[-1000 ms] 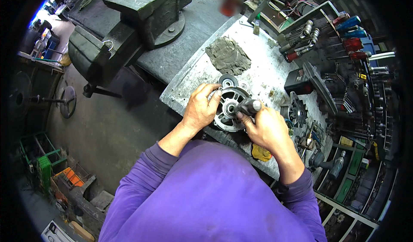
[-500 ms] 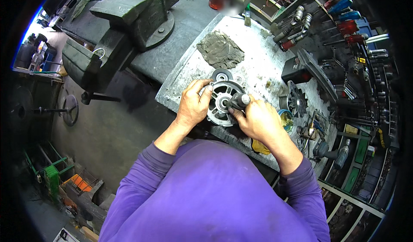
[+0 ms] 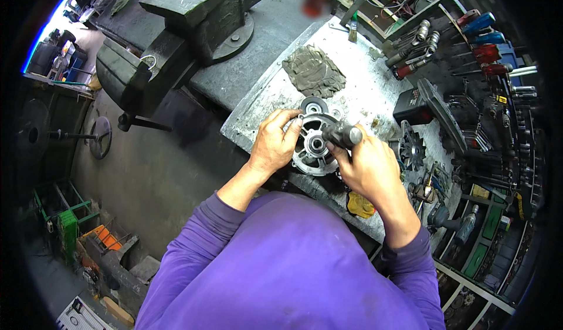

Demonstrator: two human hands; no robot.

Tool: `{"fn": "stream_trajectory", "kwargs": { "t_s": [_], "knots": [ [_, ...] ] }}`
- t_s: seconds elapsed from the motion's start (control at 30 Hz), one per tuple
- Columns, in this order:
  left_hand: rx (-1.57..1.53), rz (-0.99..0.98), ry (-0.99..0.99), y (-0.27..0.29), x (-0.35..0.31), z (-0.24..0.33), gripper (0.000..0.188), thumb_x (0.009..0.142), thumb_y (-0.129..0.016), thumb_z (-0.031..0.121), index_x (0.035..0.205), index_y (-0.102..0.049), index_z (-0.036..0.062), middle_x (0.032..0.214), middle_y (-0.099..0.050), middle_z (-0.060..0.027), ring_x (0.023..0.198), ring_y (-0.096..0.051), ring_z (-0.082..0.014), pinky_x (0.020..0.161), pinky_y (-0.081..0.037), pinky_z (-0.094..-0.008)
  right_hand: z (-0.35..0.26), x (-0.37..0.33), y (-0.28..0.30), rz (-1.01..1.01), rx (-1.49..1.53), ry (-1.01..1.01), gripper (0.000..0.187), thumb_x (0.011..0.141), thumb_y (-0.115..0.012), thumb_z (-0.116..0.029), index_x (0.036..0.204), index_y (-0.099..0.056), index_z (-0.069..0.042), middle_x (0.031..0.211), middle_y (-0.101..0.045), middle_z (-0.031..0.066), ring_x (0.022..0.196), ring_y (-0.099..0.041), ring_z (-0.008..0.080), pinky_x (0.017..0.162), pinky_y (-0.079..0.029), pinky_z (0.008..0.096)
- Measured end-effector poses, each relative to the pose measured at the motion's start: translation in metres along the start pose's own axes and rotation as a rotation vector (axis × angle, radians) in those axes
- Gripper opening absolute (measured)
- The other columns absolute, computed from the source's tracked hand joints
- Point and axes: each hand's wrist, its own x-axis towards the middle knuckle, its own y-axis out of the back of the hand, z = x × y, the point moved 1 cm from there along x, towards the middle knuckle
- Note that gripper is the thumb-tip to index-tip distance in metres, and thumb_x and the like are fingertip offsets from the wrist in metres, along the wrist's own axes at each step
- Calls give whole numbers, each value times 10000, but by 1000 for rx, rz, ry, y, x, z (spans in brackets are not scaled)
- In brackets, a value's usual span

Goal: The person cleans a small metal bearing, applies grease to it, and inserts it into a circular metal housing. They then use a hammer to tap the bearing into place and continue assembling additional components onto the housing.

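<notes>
A round, spoked metal alternator housing point(image 3: 307, 161) with a bearing point(image 3: 316, 145) at its centre sits at the near edge of the workbench. My left hand point(image 3: 275, 139) grips its left rim, thumb on top and fingers around the edge. My right hand point(image 3: 370, 163) is closed around a dark hammer point(image 3: 342, 135), whose thick round head is above the housing's right side. Its handle is hidden in my fist. A pulley-like ring point(image 3: 314, 105) lies just beyond the housing, and a crumpled grey rag point(image 3: 314, 71) is farther off.
A large bench vise point(image 3: 193, 22) stands at the left. To the right are a finned fan rotor point(image 3: 412, 147), a black box point(image 3: 411, 106), a yellow cloth point(image 3: 359, 206) and racks of screwdrivers point(image 3: 484, 37). A brush point(image 3: 352, 31) lies at the back.
The whole view has shifted, moving the bench slightly rightward and down. The hammer head is a little farther from the bearing, up and to the right. My left hand keeps its hold.
</notes>
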Motion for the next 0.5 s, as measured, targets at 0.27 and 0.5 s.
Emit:
{"fn": "stream_trajectory", "kwargs": {
  "t_s": [0.27, 0.5],
  "knots": [
    [-17, 0, 5, -1, 1, -2, 265, 1023, -639, 157, 1178, -730, -39, 1114, -740, -233, 1057, -718, -409, 950, -557, -440, 1, -13, 0, -90, 47, -24, 454, 988, -713, -407, 1138, -677, 20, 874, -762, 252, 822, -760, 450, 746, -612, 530],
    [-6, -110, 127, -7, -8, -18, 340, 1085, -583, 184, 1319, -684, -42, 1220, -745, -187, 1123, -692, -272, 1017, -520, -390, 48, -119, 27, 2, 743, -312, 308, 997, -740, -342, 1167, -741, -86, 1049, -771, 193, 944, -756, 399, 822, -591, 477]
  ]
}}
